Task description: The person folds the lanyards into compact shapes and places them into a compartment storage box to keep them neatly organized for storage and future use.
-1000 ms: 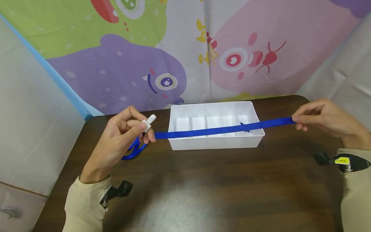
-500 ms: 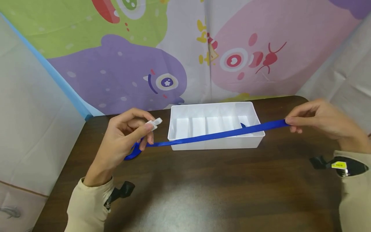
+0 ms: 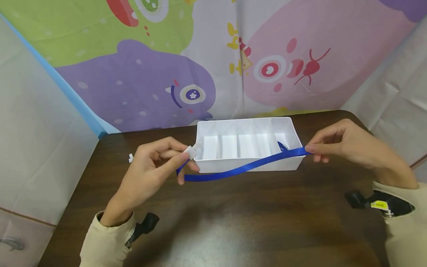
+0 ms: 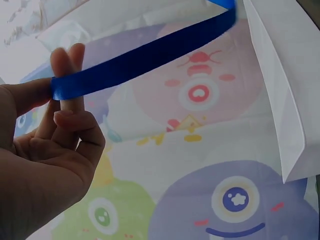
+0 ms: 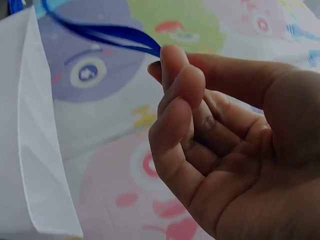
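the left hand (image 3: 148,172) is pinching a white clip (image 3: 191,152) between thumb and fingers; the right hand (image 3: 360,152) is pinching a blue ribbon (image 3: 246,168), whose long axis is stretching left-right between both hands, sagging lowest near the left, before the white box (image 3: 217,165).

The brown wood-grained worktop (image 3: 253,211) is supporting a white five-compartment tray (image 3: 233,163); a small white piece (image 3: 131,158) is showing left.
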### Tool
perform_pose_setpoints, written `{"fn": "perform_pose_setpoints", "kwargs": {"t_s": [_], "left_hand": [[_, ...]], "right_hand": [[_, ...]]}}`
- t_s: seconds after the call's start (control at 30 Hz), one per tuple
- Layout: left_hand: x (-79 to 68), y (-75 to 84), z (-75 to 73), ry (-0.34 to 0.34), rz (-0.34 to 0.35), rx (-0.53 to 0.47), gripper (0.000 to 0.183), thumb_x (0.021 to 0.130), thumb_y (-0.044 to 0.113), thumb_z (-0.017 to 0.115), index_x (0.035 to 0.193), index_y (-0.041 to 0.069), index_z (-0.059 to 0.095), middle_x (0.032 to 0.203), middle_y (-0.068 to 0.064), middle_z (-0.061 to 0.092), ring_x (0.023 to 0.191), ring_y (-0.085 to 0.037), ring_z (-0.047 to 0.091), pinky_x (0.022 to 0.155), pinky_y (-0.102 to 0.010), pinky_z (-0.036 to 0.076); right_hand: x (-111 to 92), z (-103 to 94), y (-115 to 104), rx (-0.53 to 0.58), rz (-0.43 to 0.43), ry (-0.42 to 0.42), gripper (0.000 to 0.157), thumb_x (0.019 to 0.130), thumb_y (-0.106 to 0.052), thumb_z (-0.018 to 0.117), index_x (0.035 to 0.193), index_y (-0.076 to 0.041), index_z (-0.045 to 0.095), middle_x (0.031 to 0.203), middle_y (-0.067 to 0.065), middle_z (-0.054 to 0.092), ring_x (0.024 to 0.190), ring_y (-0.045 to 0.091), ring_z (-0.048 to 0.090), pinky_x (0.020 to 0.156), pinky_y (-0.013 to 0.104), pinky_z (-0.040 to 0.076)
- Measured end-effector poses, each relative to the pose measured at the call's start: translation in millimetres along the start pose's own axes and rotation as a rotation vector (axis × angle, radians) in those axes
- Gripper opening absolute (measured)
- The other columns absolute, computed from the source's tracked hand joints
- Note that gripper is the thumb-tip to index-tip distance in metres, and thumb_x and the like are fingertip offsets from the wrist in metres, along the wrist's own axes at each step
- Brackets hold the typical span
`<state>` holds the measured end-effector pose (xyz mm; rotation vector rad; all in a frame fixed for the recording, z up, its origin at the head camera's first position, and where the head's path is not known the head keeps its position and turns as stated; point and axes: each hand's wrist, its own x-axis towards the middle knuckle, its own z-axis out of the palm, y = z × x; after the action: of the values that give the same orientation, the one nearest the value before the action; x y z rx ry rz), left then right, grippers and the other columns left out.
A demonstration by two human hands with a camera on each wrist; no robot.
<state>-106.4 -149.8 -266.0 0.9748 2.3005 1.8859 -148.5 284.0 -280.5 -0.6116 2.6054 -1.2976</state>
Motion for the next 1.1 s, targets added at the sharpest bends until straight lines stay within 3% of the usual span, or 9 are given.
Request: {"fn": "perform_pose_setpoints", "kwargs": {"t_s": [0.33, 0.63, 0.83, 1.1], "left_hand": [[1.0, -0.6, 12.1, -0.073, -0.02, 0.063, 0.008, 0.097, 0.004, 0.063, 0.096, 0.011, 0.067, 0.078, -0.002, 0.073, 0.056, -0.021, 0.062, 0.068, -0.032, 0.051], [2.5, 1.1, 27.3, -0.087, -0.065, 0.094, 0.006, 0.098, 0.011, 0.064, 0.098, 0.015, 0.07, 0.072, -0.001, 0.069, 0.054, -0.019, 0.059, 0.05, -0.031, 0.047], [16.1, 2.8, 45.4, -0.103, -0.053, 0.093, 0.005, 0.098, 0.016, 0.065, 0.095, 0.017, 0.07, 0.069, 0.001, 0.067, 0.053, -0.018, 0.057, 0.045, -0.029, 0.044], [37.7, -8.6, 72.9, -0.157, -0.018, 0.035, 0.008, 0.098, 0.016, 0.064, 0.092, 0.012, 0.069, 0.064, 0.003, 0.064, 0.053, -0.017, 0.056, 0.049, -0.03, 0.046]], "right_hand": [[-0.9, 27.7, -22.5, 0.038, -0.058, -0.044, 0.005, 0.09, -0.016, 0.075, 0.085, -0.016, 0.076, 0.071, 0.005, 0.07, 0.061, 0.025, 0.065, 0.056, 0.034, 0.056], [-1.5, 38.8, -31.9, 0.082, -0.104, -0.102, 0.007, 0.091, -0.012, 0.073, 0.089, -0.017, 0.077, 0.071, 0.003, 0.07, 0.062, 0.021, 0.066, 0.058, 0.033, 0.056], [-1.0, 44.3, -35.0, 0.105, -0.126, -0.109, 0.009, 0.091, -0.012, 0.073, 0.088, -0.019, 0.077, 0.071, 0.001, 0.07, 0.061, 0.022, 0.066, 0.058, 0.034, 0.056], [-0.9, 51.7, -37.3, 0.167, -0.136, -0.105, 0.008, 0.092, -0.01, 0.072, 0.09, -0.015, 0.077, 0.071, 0.004, 0.071, 0.061, 0.021, 0.066, 0.057, 0.035, 0.056]]}}
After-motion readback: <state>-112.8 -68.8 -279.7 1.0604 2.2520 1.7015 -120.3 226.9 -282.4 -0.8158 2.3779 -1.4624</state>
